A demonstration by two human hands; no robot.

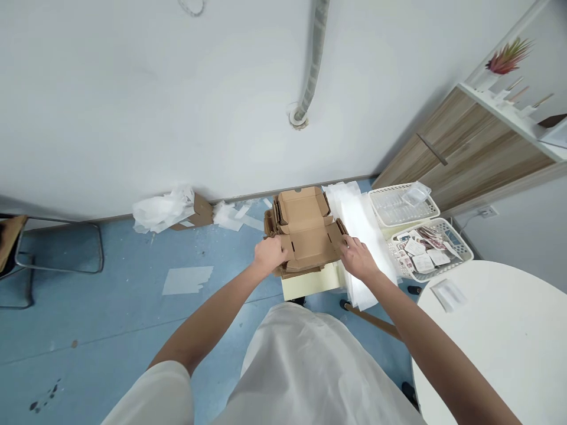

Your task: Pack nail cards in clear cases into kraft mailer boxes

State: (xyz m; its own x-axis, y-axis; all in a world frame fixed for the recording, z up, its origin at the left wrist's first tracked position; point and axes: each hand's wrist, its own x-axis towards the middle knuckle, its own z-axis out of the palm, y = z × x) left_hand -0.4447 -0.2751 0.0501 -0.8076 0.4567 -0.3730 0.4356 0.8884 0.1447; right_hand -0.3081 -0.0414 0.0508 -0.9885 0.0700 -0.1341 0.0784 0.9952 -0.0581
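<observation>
A brown cardboard box (310, 241), unfolded with its flaps spread, lies in front of me on a stack of similar flattened boxes (270, 221). Its left side flap is gripped by my left hand (269, 254), the fingers curled round the edge. My right hand (357, 258) is closed on the right flap. The undersides of both grips are hidden. Below the stack, a pale yellow surface (310, 284) shows at the front. White sheets of packing material (354, 218) lie just right of the boxes, close to my right hand.
Two white baskets stand at right, one with clear plastic trays (401, 205), one with printed cards (427, 251). A round white table (500, 342) is at lower right, a wooden cabinet (478, 144) behind. White wrapping (162, 209) lies along the wall; a chair (57, 271) stands far left.
</observation>
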